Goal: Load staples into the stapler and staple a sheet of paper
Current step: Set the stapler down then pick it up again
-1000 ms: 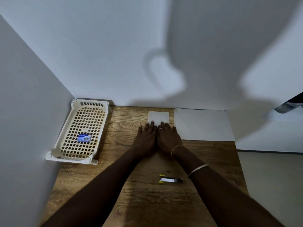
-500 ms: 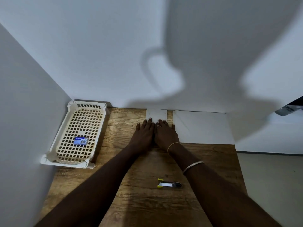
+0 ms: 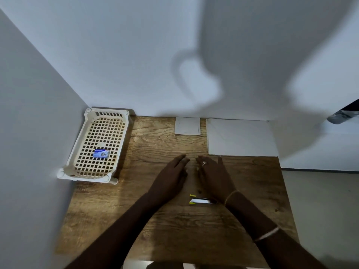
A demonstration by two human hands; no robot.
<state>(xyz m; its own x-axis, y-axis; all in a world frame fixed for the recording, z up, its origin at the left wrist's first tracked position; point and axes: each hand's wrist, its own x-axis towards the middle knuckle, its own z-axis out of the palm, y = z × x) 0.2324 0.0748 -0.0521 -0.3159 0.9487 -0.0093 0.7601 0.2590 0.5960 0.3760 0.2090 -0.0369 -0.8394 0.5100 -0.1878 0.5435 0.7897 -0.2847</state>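
A small stapler [image 3: 201,200] with a silver top and yellow tips lies on the wooden table [image 3: 155,226], partly under my right wrist. My left hand [image 3: 171,175] and my right hand [image 3: 212,175] hover side by side over the table's middle, fingers straight, holding nothing. A small folded white paper [image 3: 187,125] lies against the back wall, well beyond the fingertips. To its right sits a larger stack of white sheets [image 3: 240,137]. The blue staple box [image 3: 101,153] rests inside the cream basket [image 3: 91,171] at the left.
Walls close off the table at the back and the left. The table's right edge drops to a grey floor [image 3: 320,206]. A dark metal object [image 3: 343,114] juts in at the far right.
Both hands have pulled back toward me from the small folded paper, letting go of it, and have parted slightly. The paper stays by the back wall.
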